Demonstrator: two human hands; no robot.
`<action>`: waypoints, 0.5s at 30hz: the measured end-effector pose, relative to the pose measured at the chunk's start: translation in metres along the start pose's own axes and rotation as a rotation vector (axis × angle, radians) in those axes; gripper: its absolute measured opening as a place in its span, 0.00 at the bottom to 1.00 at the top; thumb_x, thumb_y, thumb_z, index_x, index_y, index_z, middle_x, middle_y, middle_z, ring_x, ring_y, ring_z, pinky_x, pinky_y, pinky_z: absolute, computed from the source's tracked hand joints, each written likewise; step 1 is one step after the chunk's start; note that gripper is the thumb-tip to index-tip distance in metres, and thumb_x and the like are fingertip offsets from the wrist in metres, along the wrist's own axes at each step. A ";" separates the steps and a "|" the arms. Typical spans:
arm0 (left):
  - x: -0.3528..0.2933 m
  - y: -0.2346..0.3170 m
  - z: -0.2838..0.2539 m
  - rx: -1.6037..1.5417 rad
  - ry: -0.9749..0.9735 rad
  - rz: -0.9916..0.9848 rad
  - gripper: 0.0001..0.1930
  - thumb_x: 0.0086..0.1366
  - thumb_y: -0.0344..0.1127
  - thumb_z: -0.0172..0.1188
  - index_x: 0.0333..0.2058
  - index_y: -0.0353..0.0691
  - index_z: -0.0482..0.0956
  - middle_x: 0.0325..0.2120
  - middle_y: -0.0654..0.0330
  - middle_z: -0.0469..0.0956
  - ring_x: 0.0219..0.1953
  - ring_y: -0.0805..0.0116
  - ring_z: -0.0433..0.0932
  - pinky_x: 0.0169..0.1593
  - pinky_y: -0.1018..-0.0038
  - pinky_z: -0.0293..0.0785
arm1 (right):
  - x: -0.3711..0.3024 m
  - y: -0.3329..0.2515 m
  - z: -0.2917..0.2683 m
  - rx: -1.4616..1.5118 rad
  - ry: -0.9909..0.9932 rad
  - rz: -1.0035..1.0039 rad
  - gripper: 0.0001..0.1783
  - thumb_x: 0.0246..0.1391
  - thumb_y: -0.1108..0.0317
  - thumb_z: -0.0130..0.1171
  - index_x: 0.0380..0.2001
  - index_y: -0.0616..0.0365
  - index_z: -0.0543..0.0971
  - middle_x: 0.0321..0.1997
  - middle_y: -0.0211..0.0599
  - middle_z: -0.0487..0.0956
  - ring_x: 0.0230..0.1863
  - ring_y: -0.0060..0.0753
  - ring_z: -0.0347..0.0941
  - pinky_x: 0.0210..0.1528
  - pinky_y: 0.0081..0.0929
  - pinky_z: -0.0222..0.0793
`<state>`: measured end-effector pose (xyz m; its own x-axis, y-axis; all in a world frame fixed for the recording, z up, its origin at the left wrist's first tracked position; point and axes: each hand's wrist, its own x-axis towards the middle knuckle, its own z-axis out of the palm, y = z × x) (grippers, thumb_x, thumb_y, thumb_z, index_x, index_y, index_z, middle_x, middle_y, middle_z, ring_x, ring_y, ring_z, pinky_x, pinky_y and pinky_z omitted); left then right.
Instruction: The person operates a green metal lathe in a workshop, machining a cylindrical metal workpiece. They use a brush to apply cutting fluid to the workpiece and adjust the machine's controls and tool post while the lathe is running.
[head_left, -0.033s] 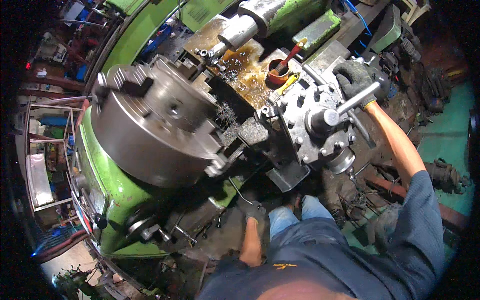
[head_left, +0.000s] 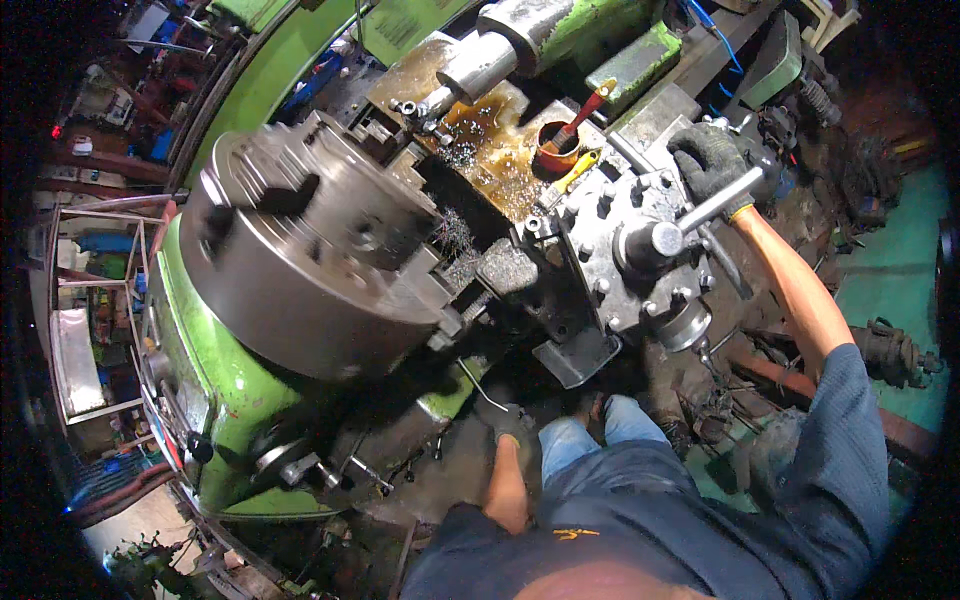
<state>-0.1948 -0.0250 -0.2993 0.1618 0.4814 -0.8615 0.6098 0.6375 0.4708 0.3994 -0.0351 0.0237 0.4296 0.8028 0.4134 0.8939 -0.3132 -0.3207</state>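
Observation:
On the left a large steel lathe chuck [head_left: 300, 280] with stepped jaws is smeared by motion. My left hand [head_left: 512, 420], in a dark glove, is low in shadow, closed at the lower end of a thin metal lever [head_left: 482, 384]. My right hand [head_left: 708, 160], in a dark grey glove, lies beyond the square tool post [head_left: 630, 245], fingers curled over a part I cannot make out. The tool post's steel clamping handle [head_left: 722, 198] passes in front of that wrist. A cutting tool holder [head_left: 508, 262] covered in chips points towards the chuck.
A red-rimmed pot [head_left: 556, 160] of dark liquid holds a red-handled brush [head_left: 592, 108]; a yellow-handled brush [head_left: 578, 172] lies beside it. Oily chips cover the carriage [head_left: 490, 130]. The tailstock [head_left: 540, 40] is at the back. Control levers [head_left: 370, 470] stick out below the chuck.
The chuck has turned, so its jaws stand at a different angle. Both my hands stay almost where they were.

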 end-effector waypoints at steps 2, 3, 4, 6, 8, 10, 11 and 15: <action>0.029 -0.036 0.003 0.500 -0.012 0.202 0.14 0.63 0.48 0.61 0.35 0.44 0.81 0.30 0.56 0.79 0.32 0.60 0.79 0.36 0.64 0.76 | 0.004 -0.002 -0.001 0.023 -0.011 0.007 0.07 0.48 0.69 0.62 0.32 0.56 0.82 0.34 0.43 0.81 0.40 0.50 0.77 0.47 0.43 0.72; 0.044 -0.036 0.011 0.712 0.026 0.265 0.15 0.63 0.50 0.60 0.35 0.44 0.81 0.31 0.56 0.80 0.33 0.59 0.79 0.36 0.62 0.76 | -0.004 0.004 -0.004 0.021 0.018 0.006 0.07 0.49 0.68 0.62 0.33 0.56 0.82 0.36 0.44 0.81 0.41 0.50 0.77 0.48 0.43 0.72; 0.045 -0.050 0.018 0.889 0.146 0.296 0.16 0.63 0.52 0.59 0.35 0.44 0.82 0.31 0.55 0.80 0.33 0.57 0.80 0.37 0.60 0.76 | 0.004 0.000 0.004 0.041 0.021 -0.040 0.07 0.49 0.68 0.62 0.33 0.56 0.82 0.36 0.44 0.81 0.41 0.50 0.77 0.48 0.43 0.72; 0.022 -0.028 0.033 1.166 0.296 0.302 0.17 0.64 0.52 0.57 0.32 0.46 0.83 0.29 0.54 0.82 0.32 0.57 0.81 0.35 0.59 0.75 | -0.007 0.006 -0.001 -0.034 0.008 -0.018 0.08 0.49 0.67 0.61 0.33 0.57 0.82 0.37 0.44 0.82 0.41 0.49 0.78 0.49 0.42 0.72; -0.002 -0.026 0.018 1.081 0.248 0.295 0.17 0.65 0.52 0.57 0.34 0.44 0.83 0.30 0.53 0.82 0.33 0.57 0.81 0.37 0.59 0.76 | -0.006 0.005 -0.001 -0.037 -0.022 0.009 0.08 0.49 0.67 0.61 0.32 0.57 0.83 0.37 0.45 0.82 0.41 0.49 0.78 0.48 0.42 0.73; -0.023 -0.029 -0.003 0.894 0.191 0.303 0.17 0.65 0.51 0.57 0.36 0.43 0.83 0.32 0.51 0.82 0.35 0.56 0.82 0.40 0.59 0.76 | -0.003 0.001 -0.006 0.011 0.040 -0.028 0.08 0.47 0.68 0.61 0.33 0.55 0.83 0.35 0.45 0.82 0.38 0.48 0.79 0.45 0.42 0.74; -0.035 -0.031 -0.014 0.813 0.168 0.297 0.17 0.66 0.51 0.57 0.37 0.42 0.83 0.32 0.51 0.82 0.35 0.56 0.82 0.41 0.60 0.76 | -0.003 0.009 -0.002 0.042 0.093 -0.071 0.08 0.46 0.70 0.61 0.32 0.54 0.82 0.34 0.44 0.82 0.36 0.49 0.79 0.44 0.41 0.74; -0.092 -0.030 -0.052 0.746 0.273 0.408 0.18 0.67 0.50 0.56 0.40 0.40 0.83 0.35 0.48 0.82 0.38 0.55 0.83 0.45 0.60 0.77 | 0.002 -0.005 -0.010 0.023 0.036 -0.021 0.06 0.47 0.67 0.61 0.30 0.52 0.82 0.34 0.41 0.81 0.41 0.49 0.78 0.48 0.43 0.72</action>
<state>-0.2683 -0.0575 -0.2246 0.3446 0.7722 -0.5338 0.9066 -0.1261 0.4028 0.3969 -0.0372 0.0348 0.4151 0.7904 0.4504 0.8999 -0.2841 -0.3309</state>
